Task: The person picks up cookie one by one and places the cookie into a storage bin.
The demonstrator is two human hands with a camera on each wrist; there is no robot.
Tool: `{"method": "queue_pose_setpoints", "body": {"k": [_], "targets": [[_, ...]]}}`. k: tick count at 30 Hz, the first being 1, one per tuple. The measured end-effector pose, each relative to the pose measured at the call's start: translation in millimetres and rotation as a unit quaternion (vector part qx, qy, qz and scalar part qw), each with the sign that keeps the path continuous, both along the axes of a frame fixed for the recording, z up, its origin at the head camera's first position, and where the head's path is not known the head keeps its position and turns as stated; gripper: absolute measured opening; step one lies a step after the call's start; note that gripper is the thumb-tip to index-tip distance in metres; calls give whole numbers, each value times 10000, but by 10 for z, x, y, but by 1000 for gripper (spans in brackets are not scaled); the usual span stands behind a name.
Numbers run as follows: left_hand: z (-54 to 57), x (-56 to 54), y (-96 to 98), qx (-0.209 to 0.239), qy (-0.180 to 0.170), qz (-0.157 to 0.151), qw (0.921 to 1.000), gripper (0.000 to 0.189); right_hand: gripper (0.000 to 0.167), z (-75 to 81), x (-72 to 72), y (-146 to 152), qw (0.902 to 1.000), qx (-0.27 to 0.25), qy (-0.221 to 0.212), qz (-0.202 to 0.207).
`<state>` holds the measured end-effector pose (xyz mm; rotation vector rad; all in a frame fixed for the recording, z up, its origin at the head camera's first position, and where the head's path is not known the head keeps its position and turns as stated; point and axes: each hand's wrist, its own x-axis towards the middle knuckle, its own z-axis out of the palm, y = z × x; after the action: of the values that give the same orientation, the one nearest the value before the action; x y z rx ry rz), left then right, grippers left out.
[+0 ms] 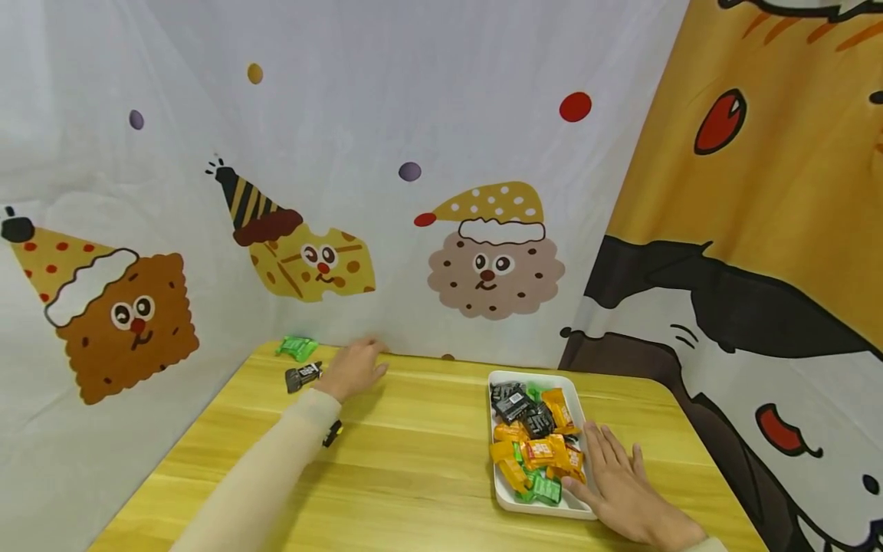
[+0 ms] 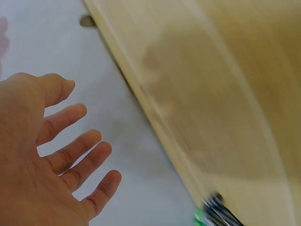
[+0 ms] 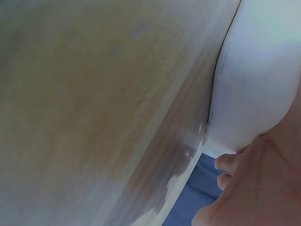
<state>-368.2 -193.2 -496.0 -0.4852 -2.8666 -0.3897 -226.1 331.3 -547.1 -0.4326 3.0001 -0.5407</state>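
My left hand [image 1: 354,369] reaches to the back left of the table, fingers apart and slightly bent. In the left wrist view the palm [image 2: 37,155] holds nothing. Beside that hand lie a black-wrapped candy [image 1: 302,376] and a green-wrapped candy [image 1: 297,348]. Another small black packet [image 1: 333,433] shows partly behind the forearm. My right hand [image 1: 624,483] rests against the right side of a white tray [image 1: 507,497], fingers straight, thumb at the rim. Black candies [image 1: 512,405], orange candies [image 1: 541,452] and green candies [image 1: 547,491] are piled in the tray.
The wooden table [image 1: 414,468] ends at the back against a white printed cloth [image 1: 386,153] with cartoon figures. The cloth also hangs along the left side. On the right hangs a part of it with a large orange figure [image 1: 779,199].
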Motion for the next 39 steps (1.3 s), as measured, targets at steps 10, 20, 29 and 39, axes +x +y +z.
{"method": "queue_pose_setpoints", "body": {"k": [10, 20, 29, 39], "targets": [[-130, 82, -603, 69, -192, 424, 9989, 42, 111, 32, 26, -19, 10000, -20, -16, -33], [-210, 216, -989, 39, -602, 834, 9947, 46, 111, 16, 17, -13, 10000, -36, -4, -35], [-254, 325, -1216, 40, -898, 869, 9922, 50, 110, 21, -2, -13, 10000, -3, -71, -53], [-350, 333, -1300, 130, -731, 871, 9934, 41, 110, 19, 12, -12, 10000, 22, 78, -14]]}}
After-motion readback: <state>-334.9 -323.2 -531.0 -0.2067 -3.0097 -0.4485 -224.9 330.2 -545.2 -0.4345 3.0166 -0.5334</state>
